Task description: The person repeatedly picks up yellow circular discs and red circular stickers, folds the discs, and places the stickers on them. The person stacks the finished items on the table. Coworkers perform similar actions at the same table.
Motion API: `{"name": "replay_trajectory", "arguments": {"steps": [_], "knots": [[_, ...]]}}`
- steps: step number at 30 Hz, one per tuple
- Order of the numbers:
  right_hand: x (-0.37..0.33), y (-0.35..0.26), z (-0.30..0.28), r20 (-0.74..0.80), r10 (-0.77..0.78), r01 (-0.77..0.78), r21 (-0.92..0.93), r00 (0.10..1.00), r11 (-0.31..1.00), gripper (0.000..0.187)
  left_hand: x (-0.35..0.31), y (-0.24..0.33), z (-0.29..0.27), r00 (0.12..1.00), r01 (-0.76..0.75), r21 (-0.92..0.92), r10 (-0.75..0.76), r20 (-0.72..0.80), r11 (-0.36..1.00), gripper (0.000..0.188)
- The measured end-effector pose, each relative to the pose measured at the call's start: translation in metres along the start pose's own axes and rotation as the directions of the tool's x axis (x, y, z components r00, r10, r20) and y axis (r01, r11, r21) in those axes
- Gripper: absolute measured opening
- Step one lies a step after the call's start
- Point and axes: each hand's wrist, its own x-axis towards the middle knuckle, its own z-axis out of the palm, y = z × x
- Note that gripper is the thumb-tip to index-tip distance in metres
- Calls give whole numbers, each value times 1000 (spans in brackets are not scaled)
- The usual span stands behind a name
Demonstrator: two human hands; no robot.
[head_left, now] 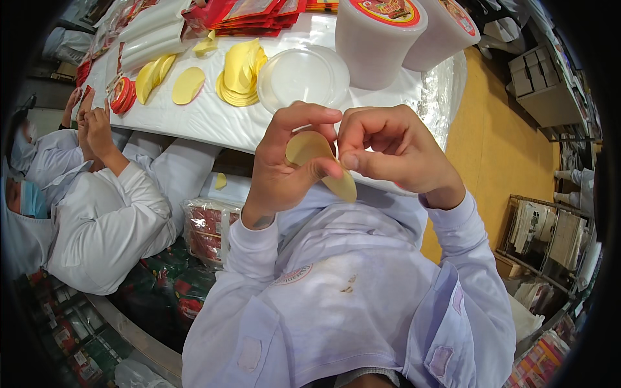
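Note:
My left hand (275,161) is closed round a thin, pale yellow round label (307,149), which is bent, its lower end hanging below the thumb. The thumb and forefinger of my right hand (394,145) pinch together at the label's right edge. Its far face is hidden from me. Just beyond my hands a round clear plastic lid (303,79) lies on the white-covered table (213,123). A pile of yellow round pieces (240,74) sits left of the lid, with a single yellow piece (188,85) beside it.
Two tall white tubs (381,55) with round labels on top stand at the table's back right. Red printed packets (252,16) and white rolls (152,35) lie farther back. To my left a co-worker in white (123,220) sits near red round labels (123,96). A wrapped pack (207,229) is beside me.

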Motion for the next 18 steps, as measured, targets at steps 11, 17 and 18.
{"name": "replay_trajectory", "arguments": {"steps": [11, 17, 18], "knots": [[0, 7, -1, -54, 373, -327, 377, 926, 867, 17, 6, -4, -8, 839, -457, 718, 523, 151, 525, 19], [12, 11, 33, -261, -137, 149, 27, 956, 988, 19, -12, -29, -1, 876, -289, 466, 427, -223, 836, 13], [14, 11, 33, -256, -211, 203, -59, 943, 977, 18, -13, -27, 0, 880, -247, 404, 378, -286, 881, 13]]}}
